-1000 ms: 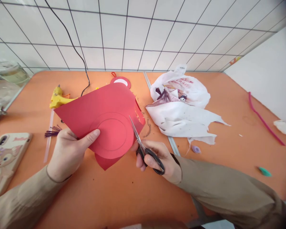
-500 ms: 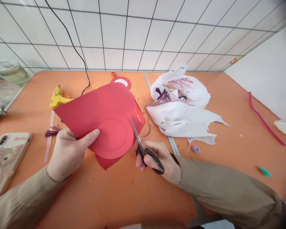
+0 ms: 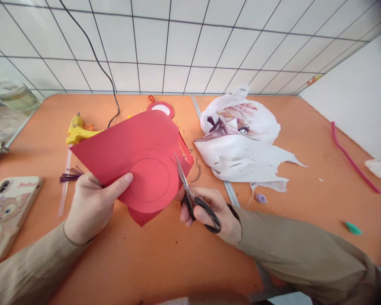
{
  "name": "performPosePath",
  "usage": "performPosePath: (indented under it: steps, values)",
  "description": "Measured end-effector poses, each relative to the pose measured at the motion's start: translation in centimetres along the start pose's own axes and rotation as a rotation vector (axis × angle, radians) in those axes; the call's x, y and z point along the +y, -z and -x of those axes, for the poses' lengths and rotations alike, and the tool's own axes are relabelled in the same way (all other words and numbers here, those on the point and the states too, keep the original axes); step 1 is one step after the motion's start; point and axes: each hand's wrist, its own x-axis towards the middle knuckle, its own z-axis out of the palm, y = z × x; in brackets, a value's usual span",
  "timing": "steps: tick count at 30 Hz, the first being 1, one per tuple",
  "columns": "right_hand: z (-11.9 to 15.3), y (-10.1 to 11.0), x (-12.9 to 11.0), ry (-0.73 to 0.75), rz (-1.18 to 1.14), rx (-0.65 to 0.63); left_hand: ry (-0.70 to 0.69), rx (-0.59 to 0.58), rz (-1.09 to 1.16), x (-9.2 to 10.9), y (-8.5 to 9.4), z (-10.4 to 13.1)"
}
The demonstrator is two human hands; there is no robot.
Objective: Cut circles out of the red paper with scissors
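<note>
A red paper sheet (image 3: 130,135) with circle outlines drawn on it is pinched at its lower left by my left hand (image 3: 97,203), thumb on top and fingers underneath. My right hand (image 3: 209,212) is closed round the black handles of the scissors (image 3: 190,195). Their blades point up and away at the right side of the sheet, beside the curved cut edge. A flap of the paper hangs below the round part. Behind the sheet lies a red ring with a white centre (image 3: 161,110).
Left of the sheet are a yellow glue gun (image 3: 78,131), a purple bristle bundle (image 3: 70,174) and a phone (image 3: 11,212). A white plastic bag (image 3: 241,156) lies right of centre. Farther right are a pink stick (image 3: 352,156) and a green piece (image 3: 353,228).
The scissors have shifted slightly to the right and their blades look a little more apart. The sheet has tilted very slightly in my left hand.
</note>
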Motion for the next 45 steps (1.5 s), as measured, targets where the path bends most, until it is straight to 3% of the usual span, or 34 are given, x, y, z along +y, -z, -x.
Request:
performPosePath:
  steps: [45]
  values:
    - [0.02,-0.24,-0.43,-0.074,0.007,0.036,0.013,-0.032,0.005,0.15,0.15,-0.08]
